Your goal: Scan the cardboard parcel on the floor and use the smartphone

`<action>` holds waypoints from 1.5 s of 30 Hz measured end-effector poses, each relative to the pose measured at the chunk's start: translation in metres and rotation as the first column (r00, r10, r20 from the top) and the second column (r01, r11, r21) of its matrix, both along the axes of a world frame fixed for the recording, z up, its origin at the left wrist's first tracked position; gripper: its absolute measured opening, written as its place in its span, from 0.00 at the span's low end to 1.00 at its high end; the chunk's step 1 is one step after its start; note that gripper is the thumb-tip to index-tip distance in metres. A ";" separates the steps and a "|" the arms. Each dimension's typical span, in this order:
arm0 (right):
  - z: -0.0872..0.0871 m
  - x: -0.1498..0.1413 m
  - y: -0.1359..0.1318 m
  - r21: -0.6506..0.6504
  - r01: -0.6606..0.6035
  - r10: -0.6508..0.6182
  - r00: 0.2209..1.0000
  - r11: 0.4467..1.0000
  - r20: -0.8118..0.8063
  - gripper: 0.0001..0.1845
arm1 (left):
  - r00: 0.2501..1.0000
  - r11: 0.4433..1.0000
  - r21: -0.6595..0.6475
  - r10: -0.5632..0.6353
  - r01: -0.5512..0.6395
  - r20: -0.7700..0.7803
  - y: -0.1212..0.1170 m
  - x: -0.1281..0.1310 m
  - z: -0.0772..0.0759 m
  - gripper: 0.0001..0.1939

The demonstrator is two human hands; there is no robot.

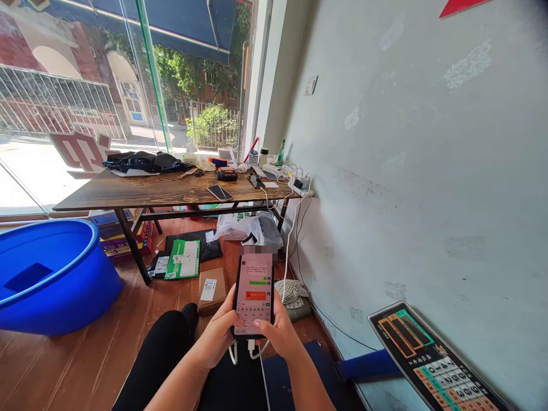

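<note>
A smartphone (256, 285) stands upright between my two hands, its screen showing a chat with an on-screen keyboard. My left hand (218, 334) wraps round its left edge, thumb over the keys. From the other side my right hand (276, 331) grips the phone, its thumb also on the keyboard. A white charging cable (252, 347) is plugged in at the phone's lower end. Below the hands are my legs in black trousers (160, 359).
A wooden table (128, 191) by the window bears black plastic bags (148, 162), another phone (220, 193) and cables. Parcels and a cardboard box (213, 288) lie on the floor. To the left stands a blue tub (55, 279); a weighing scale display (432, 357) juts in at right.
</note>
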State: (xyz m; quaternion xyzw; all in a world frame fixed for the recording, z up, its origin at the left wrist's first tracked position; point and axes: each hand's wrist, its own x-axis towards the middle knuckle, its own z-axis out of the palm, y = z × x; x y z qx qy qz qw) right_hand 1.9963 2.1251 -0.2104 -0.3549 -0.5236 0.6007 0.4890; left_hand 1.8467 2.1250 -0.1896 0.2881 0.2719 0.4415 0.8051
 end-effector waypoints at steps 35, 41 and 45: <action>-0.005 0.001 0.002 0.009 0.007 -0.007 0.999 1.000 -0.033 0.32 | 0.993 0.995 0.089 -0.029 0.039 -0.111 0.002 -0.001 -0.002 0.56; -0.004 0.002 0.002 -0.030 0.020 -0.021 0.998 0.999 -0.058 0.28 | 0.992 0.999 0.045 0.009 -0.003 -0.128 0.003 -0.001 -0.010 0.58; -0.004 0.002 0.001 -0.016 0.011 -0.012 0.998 1.000 -0.062 0.29 | 0.991 1.000 0.028 0.013 -0.010 -0.132 0.001 -0.001 -0.009 0.58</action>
